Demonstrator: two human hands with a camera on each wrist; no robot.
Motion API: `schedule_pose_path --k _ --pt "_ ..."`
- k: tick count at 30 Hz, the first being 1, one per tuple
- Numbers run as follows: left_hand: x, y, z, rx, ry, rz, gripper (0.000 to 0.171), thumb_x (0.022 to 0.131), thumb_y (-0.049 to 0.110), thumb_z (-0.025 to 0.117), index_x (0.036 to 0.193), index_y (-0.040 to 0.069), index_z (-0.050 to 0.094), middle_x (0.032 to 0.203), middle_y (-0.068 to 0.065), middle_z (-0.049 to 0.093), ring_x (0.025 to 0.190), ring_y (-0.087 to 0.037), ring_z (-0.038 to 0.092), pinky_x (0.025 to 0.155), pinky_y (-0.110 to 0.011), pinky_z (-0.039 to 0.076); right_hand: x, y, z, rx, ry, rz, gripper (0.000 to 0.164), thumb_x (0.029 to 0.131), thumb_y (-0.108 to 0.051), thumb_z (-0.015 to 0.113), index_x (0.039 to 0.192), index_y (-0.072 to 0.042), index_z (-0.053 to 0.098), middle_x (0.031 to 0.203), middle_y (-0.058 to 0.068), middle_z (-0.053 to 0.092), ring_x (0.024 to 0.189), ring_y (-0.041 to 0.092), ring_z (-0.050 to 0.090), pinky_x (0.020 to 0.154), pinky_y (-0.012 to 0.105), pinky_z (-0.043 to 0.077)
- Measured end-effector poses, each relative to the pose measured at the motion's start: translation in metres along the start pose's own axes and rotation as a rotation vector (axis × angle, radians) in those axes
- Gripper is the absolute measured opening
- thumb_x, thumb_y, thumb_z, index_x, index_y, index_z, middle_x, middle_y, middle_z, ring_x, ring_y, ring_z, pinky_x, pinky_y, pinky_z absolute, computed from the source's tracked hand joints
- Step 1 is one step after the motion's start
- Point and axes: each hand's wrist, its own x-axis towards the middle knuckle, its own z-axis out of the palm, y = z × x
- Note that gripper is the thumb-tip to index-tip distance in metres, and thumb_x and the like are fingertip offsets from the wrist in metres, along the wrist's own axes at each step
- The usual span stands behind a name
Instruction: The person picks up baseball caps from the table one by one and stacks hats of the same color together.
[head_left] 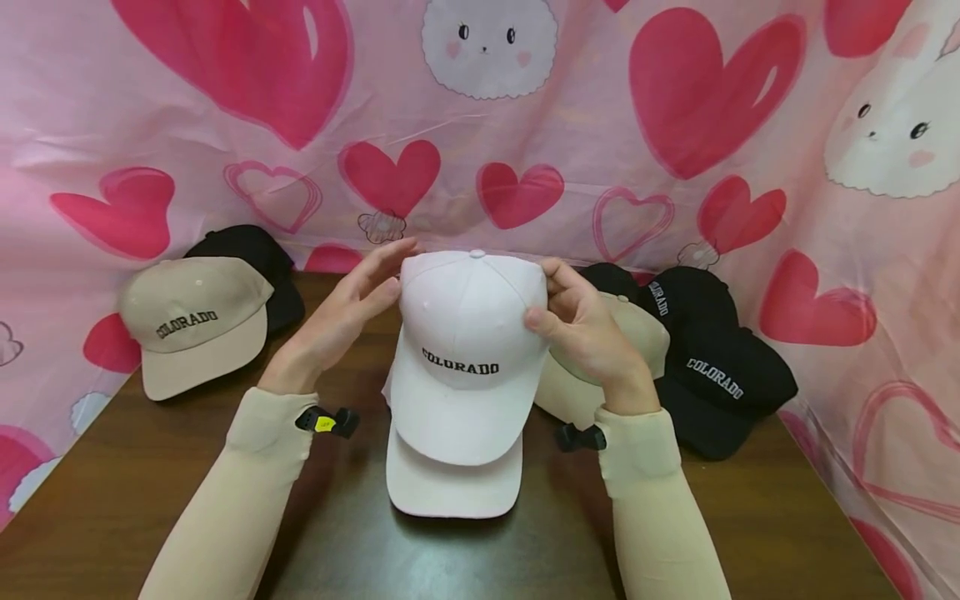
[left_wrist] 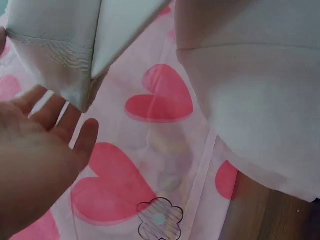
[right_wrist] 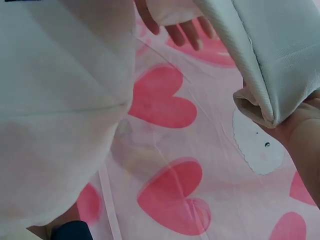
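A white baseball cap (head_left: 468, 408) with COLORADO in dark letters hangs upright between the two hands, its brim toward me. The right hand (head_left: 588, 329) pinches its right side, thumb in front; the right wrist view shows that hand (right_wrist: 305, 122) at the cap's lower edge. By the cap's left side is the left hand (head_left: 337, 312), fingers extended; in the left wrist view this hand (left_wrist: 45, 135) has its fingertips at the cap's edge. Below and behind, a second white cap (head_left: 453, 492) stands on the table, mostly hidden; both wrist views show a gap between the caps.
On the brown table (head_left: 337, 533), a beige cap (head_left: 198, 292) and a black cap (head_left: 281, 283) lie at the left. Another beige cap (head_left: 637, 333) and several black caps (head_left: 720, 392) are grouped at the right. A pink heart-patterned cloth (head_left: 517, 125) hangs behind.
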Motion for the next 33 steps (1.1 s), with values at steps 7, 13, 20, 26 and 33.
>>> schedule_pose_path --k 7,13,20,26,33 --pt "-0.003 0.004 0.003 -0.01 -0.155 0.025 0.06 0.092 0.031 0.06 0.146 0.021 0.034 0.142 -0.003 0.038 0.125 -0.026 0.039 0.098 -0.048 0.042 0.0 0.003 0.002 -0.004 -0.059 0.037 0.056 0.086 -0.031 0.07 0.124 -0.001 0.041 0.115 0.023 0.05 0.099 0.039 0.053 0.084 0.046 0.051" --pt "-0.007 0.005 0.004 0.014 -0.132 0.006 0.049 0.088 0.014 0.066 0.132 0.016 0.046 0.125 -0.01 0.049 0.111 -0.031 0.046 0.086 -0.045 0.051 -0.002 0.006 -0.003 0.064 -0.053 0.069 0.054 0.087 -0.027 0.069 0.125 -0.001 0.041 0.115 0.023 0.048 0.1 0.036 0.053 0.084 0.04 0.051" --pt "-0.008 0.01 0.004 -0.043 -0.131 -0.027 0.044 0.088 0.007 0.066 0.127 0.011 0.045 0.12 -0.015 0.052 0.106 -0.036 0.051 0.083 -0.049 0.052 -0.004 0.007 -0.01 0.02 -0.083 0.169 0.04 0.093 -0.012 0.063 0.125 0.0 0.041 0.115 0.024 0.047 0.103 0.037 0.05 0.085 0.039 0.05" --pt "-0.008 0.007 0.004 -0.007 -0.157 -0.082 0.043 0.089 0.01 0.065 0.126 0.012 0.044 0.12 -0.012 0.052 0.106 -0.034 0.052 0.082 -0.049 0.052 -0.006 0.006 -0.016 -0.088 -0.097 0.249 0.033 0.094 -0.006 0.059 0.124 -0.003 0.044 0.116 0.021 0.051 0.105 0.037 0.05 0.086 0.041 0.049" --pt "-0.008 0.003 0.004 0.028 -0.207 -0.172 0.041 0.089 0.018 0.067 0.124 0.014 0.045 0.12 -0.01 0.052 0.105 -0.032 0.054 0.083 -0.047 0.052 -0.009 0.011 -0.021 -0.227 -0.117 0.357 0.03 0.095 -0.012 0.06 0.121 -0.005 0.047 0.11 0.019 0.055 0.101 0.033 0.053 0.083 0.04 0.05"
